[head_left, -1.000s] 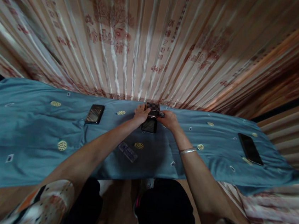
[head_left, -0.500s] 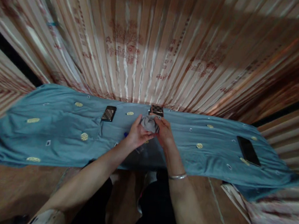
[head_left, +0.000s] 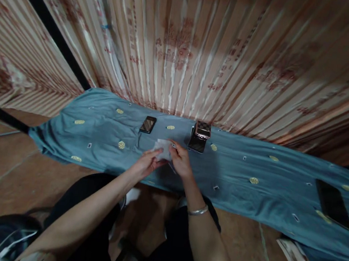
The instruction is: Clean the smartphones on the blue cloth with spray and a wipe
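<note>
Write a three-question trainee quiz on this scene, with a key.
1. True or false: both hands hold the small pale cloth together.
2. How many dark phones lie flat on the blue cloth?
A. one
B. two
C. four
3. Fill in: the silver bracelet sits on the ____ wrist.

Key:
1. True: the left hand and right hand meet on it.
2. B: one phone left of the hands, another phone far right. The checkered-topped device stands propped, not flat.
3. Right.

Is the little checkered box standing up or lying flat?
Standing up. The checkered box rises upright at the back of the blue cloth, just behind a dark phone lying flat.
</note>
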`<state>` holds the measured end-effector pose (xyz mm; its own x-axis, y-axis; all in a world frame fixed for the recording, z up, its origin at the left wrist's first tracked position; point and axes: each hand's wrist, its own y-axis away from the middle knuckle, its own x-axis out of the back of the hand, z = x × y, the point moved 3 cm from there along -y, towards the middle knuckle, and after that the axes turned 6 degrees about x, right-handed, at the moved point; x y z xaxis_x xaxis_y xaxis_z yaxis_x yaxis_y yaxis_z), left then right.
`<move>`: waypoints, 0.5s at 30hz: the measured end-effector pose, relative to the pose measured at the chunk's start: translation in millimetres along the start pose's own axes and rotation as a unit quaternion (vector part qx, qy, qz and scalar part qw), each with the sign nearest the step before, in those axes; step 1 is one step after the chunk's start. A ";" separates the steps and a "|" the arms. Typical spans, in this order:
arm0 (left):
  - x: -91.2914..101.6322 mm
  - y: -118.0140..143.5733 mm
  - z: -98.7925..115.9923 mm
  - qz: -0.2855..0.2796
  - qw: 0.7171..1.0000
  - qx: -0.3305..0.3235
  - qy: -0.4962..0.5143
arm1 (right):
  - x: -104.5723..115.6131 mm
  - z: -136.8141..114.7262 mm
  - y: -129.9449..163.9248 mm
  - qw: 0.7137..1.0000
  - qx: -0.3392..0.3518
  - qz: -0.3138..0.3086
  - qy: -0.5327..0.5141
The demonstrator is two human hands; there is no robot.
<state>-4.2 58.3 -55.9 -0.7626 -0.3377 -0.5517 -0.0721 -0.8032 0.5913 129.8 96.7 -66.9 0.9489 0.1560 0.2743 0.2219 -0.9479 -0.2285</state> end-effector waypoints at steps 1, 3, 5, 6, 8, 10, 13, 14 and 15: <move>4.6 -0.2 4.4 0.025 1.000 -0.010 -0.001 | 0.0 0.7 -3.0 1.000 -0.001 0.006 0.010; 12.9 0.7 14.1 0.062 0.998 -0.027 -0.009 | 2.0 2.8 -7.8 0.998 -0.003 0.016 0.065; 20.3 3.4 23.6 0.091 0.995 -0.042 -0.025 | 3.1 4.7 -9.9 0.988 -0.006 -0.009 0.156; 23.6 5.1 27.6 0.102 0.993 -0.050 -0.032 | 2.7 5.6 -9.5 0.977 -0.010 -0.034 0.209; 29.5 7.7 33.2 0.117 0.990 -0.063 -0.040 | -0.7 6.4 -5.7 0.949 -0.017 -0.094 0.301; 34.9 8.4 35.7 0.127 0.988 -0.076 -0.041 | -6.8 5.3 0.9 0.923 -0.008 -0.147 0.355; 40.9 6.1 35.4 0.127 0.987 -0.088 -0.040 | -15.3 2.7 9.9 0.906 0.012 -0.171 0.387; 42.1 5.1 35.0 0.124 0.987 -0.089 -0.040 | -16.8 2.7 11.5 0.904 0.011 -0.165 0.394; 42.9 4.2 34.7 0.122 0.988 -0.089 -0.041 | -17.3 3.3 12.1 0.905 0.004 -0.154 0.396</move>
<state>-59.5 57.5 -56.6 -0.7938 -0.4960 -0.3521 0.2282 -0.7794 0.5835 116.9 83.4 -77.5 0.3845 0.1617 0.9089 0.4524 -0.8912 -0.0328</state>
